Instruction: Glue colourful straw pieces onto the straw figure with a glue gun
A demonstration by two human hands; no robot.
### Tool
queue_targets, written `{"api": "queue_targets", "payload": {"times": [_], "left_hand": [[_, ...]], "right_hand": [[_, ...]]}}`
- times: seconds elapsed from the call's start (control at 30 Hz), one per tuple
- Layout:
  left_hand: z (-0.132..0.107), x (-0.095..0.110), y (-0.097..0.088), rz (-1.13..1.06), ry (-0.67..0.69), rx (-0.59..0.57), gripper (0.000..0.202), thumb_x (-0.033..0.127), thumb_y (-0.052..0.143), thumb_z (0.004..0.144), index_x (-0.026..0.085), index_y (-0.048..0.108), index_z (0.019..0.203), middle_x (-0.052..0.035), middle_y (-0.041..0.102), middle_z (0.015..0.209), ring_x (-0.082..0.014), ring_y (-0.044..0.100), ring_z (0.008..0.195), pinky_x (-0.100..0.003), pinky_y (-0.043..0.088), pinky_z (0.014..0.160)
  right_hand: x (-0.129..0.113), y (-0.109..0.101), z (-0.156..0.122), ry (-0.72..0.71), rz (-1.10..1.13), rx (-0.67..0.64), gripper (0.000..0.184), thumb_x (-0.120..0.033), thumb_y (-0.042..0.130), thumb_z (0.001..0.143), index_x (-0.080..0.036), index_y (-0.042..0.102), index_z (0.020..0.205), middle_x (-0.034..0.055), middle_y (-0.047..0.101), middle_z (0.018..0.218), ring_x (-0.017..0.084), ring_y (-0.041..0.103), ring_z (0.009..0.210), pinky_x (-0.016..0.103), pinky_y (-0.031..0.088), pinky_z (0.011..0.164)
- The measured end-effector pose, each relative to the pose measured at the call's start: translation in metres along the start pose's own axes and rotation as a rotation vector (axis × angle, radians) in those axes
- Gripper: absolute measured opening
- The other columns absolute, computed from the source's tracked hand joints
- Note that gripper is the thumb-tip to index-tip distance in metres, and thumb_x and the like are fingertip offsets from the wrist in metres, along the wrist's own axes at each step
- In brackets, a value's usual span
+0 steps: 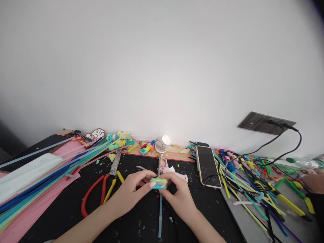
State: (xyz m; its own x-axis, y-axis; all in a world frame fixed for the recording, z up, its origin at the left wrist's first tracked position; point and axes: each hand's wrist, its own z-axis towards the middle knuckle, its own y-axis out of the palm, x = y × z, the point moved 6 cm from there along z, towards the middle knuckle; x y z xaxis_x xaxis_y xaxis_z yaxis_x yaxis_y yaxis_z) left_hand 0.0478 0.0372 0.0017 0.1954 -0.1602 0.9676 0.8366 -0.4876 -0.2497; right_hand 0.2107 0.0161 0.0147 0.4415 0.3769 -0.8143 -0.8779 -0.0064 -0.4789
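My left hand [138, 185] and my right hand [178, 190] meet at the middle of the black tabletop. Between their fingertips they hold a small bundle of fuzzy pipe cleaner pieces [159, 184], yellow-green on top and light blue below. Both hands are closed on it, one at each end. Just behind the bundle lies a pale pink glue gun [177, 172], partly hidden by my hands. A translucent bluish glue stick [160, 216] lies on the table below them. Scissors with red handles [103, 189] rest left of my left hand, beside a yellow handle [110, 190].
Long pipe cleaners [58, 175] and pink sheets [43, 209] cover the left side. A phone [209, 166] lies to the right, before a pile of pipe cleaners and yellow-handled tools [286, 199]. A paper cup [163, 144] stands by the wall. Another person's hand [314, 180] is far right.
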Motion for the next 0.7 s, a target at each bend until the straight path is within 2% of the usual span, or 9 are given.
{"api": "queue_targets", "payload": {"times": [0.23, 0.43, 0.7], "left_hand": [[0.0006, 0.006, -0.0031, 0.098, -0.007, 0.033, 0.032, 0.048, 0.057, 0.093, 0.022, 0.073, 0.103, -0.004, 0.073, 0.093, -0.0216, 0.063, 0.083, -0.03, 0.048, 0.073], [0.0012, 0.0064, -0.0052, 0.119, 0.021, 0.062, 0.027, 0.046, 0.061, 0.09, 0.022, 0.072, 0.095, -0.0026, 0.069, 0.089, -0.0218, 0.063, 0.087, -0.032, 0.047, 0.08], [-0.0004, 0.0072, -0.0047, 0.134, 0.019, 0.069, 0.02, 0.04, 0.06, 0.09, 0.022, 0.069, 0.093, -0.0025, 0.068, 0.093, -0.0215, 0.066, 0.089, -0.033, 0.049, 0.082]], "right_hand": [[-0.0029, 0.0014, -0.0008, 0.001, 0.032, -0.015, 0.025, -0.005, 0.066, 0.076, -0.021, 0.072, 0.095, 0.0014, 0.075, 0.083, 0.018, 0.066, 0.073, 0.027, 0.05, 0.068], [-0.0043, 0.0021, -0.002, -0.012, 0.017, -0.019, 0.028, -0.002, 0.067, 0.075, -0.021, 0.073, 0.094, 0.0011, 0.075, 0.082, 0.018, 0.066, 0.073, 0.027, 0.05, 0.07], [-0.0022, 0.0036, -0.0029, -0.009, 0.026, -0.027, 0.025, -0.008, 0.068, 0.078, -0.021, 0.072, 0.099, 0.0018, 0.074, 0.084, 0.018, 0.064, 0.073, 0.028, 0.05, 0.07]]}}
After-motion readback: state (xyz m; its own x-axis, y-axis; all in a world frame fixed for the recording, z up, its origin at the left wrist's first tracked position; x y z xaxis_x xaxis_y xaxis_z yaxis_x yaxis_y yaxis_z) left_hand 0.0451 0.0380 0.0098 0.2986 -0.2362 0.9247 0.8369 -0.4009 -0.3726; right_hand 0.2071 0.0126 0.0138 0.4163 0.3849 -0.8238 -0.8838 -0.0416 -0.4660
